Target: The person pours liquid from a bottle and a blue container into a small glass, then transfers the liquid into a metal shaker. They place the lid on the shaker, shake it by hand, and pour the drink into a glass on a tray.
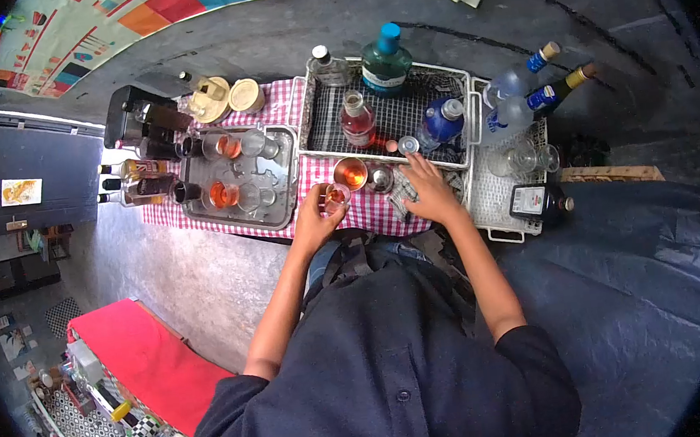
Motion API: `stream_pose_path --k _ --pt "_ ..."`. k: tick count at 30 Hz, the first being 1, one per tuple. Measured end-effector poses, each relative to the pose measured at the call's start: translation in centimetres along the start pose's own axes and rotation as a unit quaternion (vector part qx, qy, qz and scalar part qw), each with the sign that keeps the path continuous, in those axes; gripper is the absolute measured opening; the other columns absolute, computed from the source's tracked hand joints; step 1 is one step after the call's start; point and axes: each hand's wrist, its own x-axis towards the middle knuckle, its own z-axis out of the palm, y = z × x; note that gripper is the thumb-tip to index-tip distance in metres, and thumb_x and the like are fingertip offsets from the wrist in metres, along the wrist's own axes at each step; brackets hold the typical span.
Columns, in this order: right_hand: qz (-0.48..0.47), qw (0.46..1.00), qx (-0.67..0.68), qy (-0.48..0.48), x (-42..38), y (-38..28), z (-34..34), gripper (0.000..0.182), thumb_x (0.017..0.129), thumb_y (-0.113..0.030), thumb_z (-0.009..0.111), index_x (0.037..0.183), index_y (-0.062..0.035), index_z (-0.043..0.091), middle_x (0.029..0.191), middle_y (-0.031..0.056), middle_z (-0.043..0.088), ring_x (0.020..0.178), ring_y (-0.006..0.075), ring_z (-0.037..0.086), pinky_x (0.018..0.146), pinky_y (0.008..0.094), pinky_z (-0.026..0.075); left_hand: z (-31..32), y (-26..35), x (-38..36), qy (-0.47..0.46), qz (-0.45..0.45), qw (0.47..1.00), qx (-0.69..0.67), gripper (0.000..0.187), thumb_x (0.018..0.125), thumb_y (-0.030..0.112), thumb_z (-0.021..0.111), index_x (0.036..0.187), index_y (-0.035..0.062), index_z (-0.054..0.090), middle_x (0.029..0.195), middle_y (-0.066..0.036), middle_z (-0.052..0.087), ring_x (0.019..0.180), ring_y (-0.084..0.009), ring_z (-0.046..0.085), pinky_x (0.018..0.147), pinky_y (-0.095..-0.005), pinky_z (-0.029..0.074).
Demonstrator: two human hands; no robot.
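Observation:
My left hand is closed around a small clear glass with red-orange liquid in it, held at the table's front edge. Just beyond it stands a metal cup with amber-orange liquid, and beside that a smaller metal cup. My right hand lies with fingers spread over a grey patterned cloth. Its fingertips are right by a small round clear lid or cup at the rack's edge. A small pinkish cap sits next to that. Behind them an uncapped bottle of red liquid stands upright.
A white wire rack holds a green bottle and a blue bottle. On the left, a metal tray carries several glasses, some with orange liquid. More bottles and glasses fill a white rack at right. Dark bottles stand far left.

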Motion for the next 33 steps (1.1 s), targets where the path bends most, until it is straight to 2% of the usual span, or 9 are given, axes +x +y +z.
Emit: stream_pose_path --k 2,3,5,10,13,19,20,24,33 --pt "-0.032 0.998 -0.034 0.040 0.4 -1.3 1.0 0.062 0.079 -0.033 0.072 0.137 -0.0127 0.060 0.165 0.0177 0.013 0.153 0.0370 0.009 0.124 0.0511 0.012 -0.5 -1.0 0.6 0.021 0.004 0.999 0.028 0.052 0.081 0.025 0.081 0.122 0.0032 0.057 0.108 -0.016 0.069 0.094 -0.0254 0.069 0.084 -0.0358 0.055" --pt "-0.016 0.998 -0.055 0.032 -2.0 0.5 -0.3 0.062 0.079 -0.033 0.072 0.137 -0.0136 0.061 0.166 0.0177 0.013 0.153 0.0366 0.008 0.124 0.0509 0.011 2.8 0.0 0.3 0.014 -0.008 1.000 0.001 0.051 0.081 0.025 0.081 0.121 0.0025 0.058 0.106 -0.016 0.069 0.092 -0.0253 0.069 0.082 -0.0359 0.055" --pt "-0.011 0.998 -0.049 0.039 -1.4 -0.3 0.5 0.060 0.079 -0.034 0.072 0.135 -0.0153 0.063 0.166 0.0176 0.012 0.154 0.0359 0.006 0.124 0.0505 0.010 2.1 0.1 0.7 0.013 -0.035 0.999 0.003 0.049 0.081 0.025 0.081 0.118 0.0012 0.059 0.101 -0.016 0.070 0.088 -0.0250 0.069 0.079 -0.0361 0.055" --pt "-0.031 0.997 -0.017 0.072 -1.1 -0.7 1.5 0.052 0.079 -0.038 0.073 0.126 -0.0147 0.070 0.166 0.0189 0.010 0.153 0.0403 0.003 0.123 0.0523 0.009 1.8 0.8 1.6 0.016 -0.033 0.998 0.056 0.046 0.079 0.026 0.081 0.108 -0.0033 0.061 0.097 -0.022 0.069 0.087 -0.0336 0.069 0.076 -0.0417 0.053" --pt "-0.034 0.996 -0.020 0.079 -1.0 -0.6 1.9 0.052 0.078 -0.038 0.073 0.124 -0.0136 0.070 0.167 0.0180 0.007 0.154 0.0384 0.001 0.124 0.0516 0.006 1.8 1.1 2.2 0.017 -0.029 0.997 0.071 0.046 0.078 0.028 0.082 0.106 -0.0038 0.062 0.094 -0.023 0.069 0.086 -0.0358 0.069 0.076 -0.0435 0.053" --pt "-0.025 0.997 -0.040 0.064 -0.9 -0.6 2.0 0.053 0.078 -0.039 0.070 0.126 -0.0155 0.069 0.167 0.0184 0.006 0.153 0.0408 -0.001 0.123 0.0532 0.005 1.6 1.6 2.9 0.018 -0.001 0.997 0.078 0.048 0.078 0.028 0.081 0.108 -0.0039 0.063 0.095 -0.025 0.069 0.091 -0.0408 0.068 0.080 -0.0472 0.052" --pt "-0.024 0.997 -0.041 0.061 -0.9 -0.7 1.9 0.054 0.078 -0.038 0.070 0.127 -0.0152 0.069 0.167 0.0185 0.005 0.153 0.0411 -0.001 0.123 0.0536 0.005 1.6 1.8 3.0 0.004 -0.034 0.995 0.094 0.051 0.077 0.029 0.081 0.111 -0.0042 0.063 0.102 -0.027 0.068 0.098 -0.0413 0.066 0.084 -0.0480 0.052" --pt "-0.022 0.997 -0.057 0.045 -0.9 -0.8 1.6 0.056 0.079 -0.039 0.069 0.130 -0.0140 0.067 0.167 0.0187 0.004 0.153 0.0415 -0.003 0.123 0.0548 0.004 1.9 0.7 3.2 0.028 0.002 0.992 0.127 0.056 0.076 0.030 0.080 0.116 -0.0041 0.062 0.112 -0.028 0.065 0.106 -0.0412 0.063 0.090 -0.0470 0.050" --pt "0.005 0.989 -0.147 0.024 -0.5 -1.7 2.0 0.070 0.082 -0.039 0.067 0.146 -0.0156 0.051 0.165 0.0238 -0.001 0.151 0.0467 -0.007 0.121 0.0597 0.002 1.0 0.6 2.4 0.030 -0.006 0.991 0.127 0.058 0.075 0.030 0.080 0.118 -0.0038 0.061 0.113 -0.023 0.064 0.105 -0.0398 0.063 0.091 -0.0451 0.050"
